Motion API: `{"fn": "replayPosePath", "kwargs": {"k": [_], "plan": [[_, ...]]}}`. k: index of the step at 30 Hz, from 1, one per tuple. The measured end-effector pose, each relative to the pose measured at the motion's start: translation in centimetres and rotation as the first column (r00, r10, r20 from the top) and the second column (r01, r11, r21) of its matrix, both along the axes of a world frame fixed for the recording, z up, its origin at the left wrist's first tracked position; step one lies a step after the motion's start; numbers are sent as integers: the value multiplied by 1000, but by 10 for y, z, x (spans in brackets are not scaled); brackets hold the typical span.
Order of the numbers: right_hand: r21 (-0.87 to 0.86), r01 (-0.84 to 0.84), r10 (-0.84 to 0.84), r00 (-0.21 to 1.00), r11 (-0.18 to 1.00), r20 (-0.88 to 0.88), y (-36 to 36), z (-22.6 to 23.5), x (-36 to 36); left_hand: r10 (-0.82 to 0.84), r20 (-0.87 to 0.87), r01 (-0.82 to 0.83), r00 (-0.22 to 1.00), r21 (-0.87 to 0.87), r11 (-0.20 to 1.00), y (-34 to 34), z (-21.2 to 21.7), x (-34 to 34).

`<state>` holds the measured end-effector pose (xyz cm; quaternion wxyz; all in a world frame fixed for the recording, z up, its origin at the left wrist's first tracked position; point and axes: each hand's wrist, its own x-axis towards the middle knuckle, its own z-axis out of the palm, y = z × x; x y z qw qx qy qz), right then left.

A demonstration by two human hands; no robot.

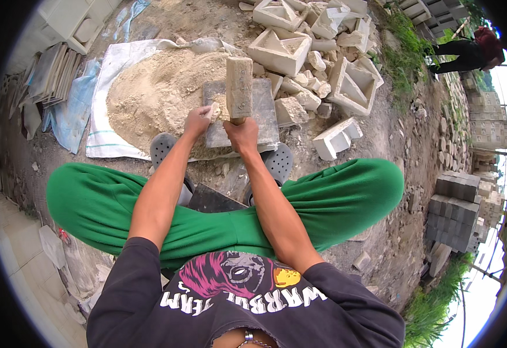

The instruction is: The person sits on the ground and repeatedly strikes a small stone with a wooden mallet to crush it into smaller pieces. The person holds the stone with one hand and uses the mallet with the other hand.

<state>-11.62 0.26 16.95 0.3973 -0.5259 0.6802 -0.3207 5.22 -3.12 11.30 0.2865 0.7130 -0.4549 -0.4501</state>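
My right hand (243,136) is wrapped round the handle of a mallet with a block-shaped, dusty wooden head (239,87). The head is raised over a flat grey slab (262,107) on the ground in front of my feet. Left of the mallet, my left hand (198,120) pinches a small pale stone chunk (214,111) at the slab's left side. Crumbs lie around the chunk, and the mallet head hides part of the slab. A heap of sandy crushed stone (149,98) spreads beside the slab on a white woven sack (97,136).
Broken cream-coloured block pieces (279,49) are piled beyond the slab to the right, with one piece (337,139) lying nearer. Stacked tiles (47,75) and blue plastic sheeting (76,110) lie at left. Grey blocks (453,211) are stacked far right. Another person (468,52) is at the upper right.
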Motion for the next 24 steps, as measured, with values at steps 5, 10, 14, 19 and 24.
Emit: {"fn": "replayPosePath", "kwargs": {"k": [5, 10, 14, 19, 24], "plan": [[468, -65, 112, 991, 881, -73, 3, -26, -13, -84, 143, 82, 986, 20, 996, -3, -21, 18], [312, -7, -32, 992, 950, 119, -7, 43, -9, -76, 182, 82, 980, -24, 996, 1, -20, 10], [78, -25, 19, 997, 997, 81, -16, 30, -12, -180, 303, 222, 936, -111, 969, 1, -10, 4], [174, -69, 112, 962, 982, -251, 5, -21, -5, -179, 402, 216, 898, -48, 975, 4, 0, 1], [252, -51, 105, 972, 967, -208, -5, 2, -19, -171, 426, 274, 889, -194, 942, 7, -3, 2]]}}
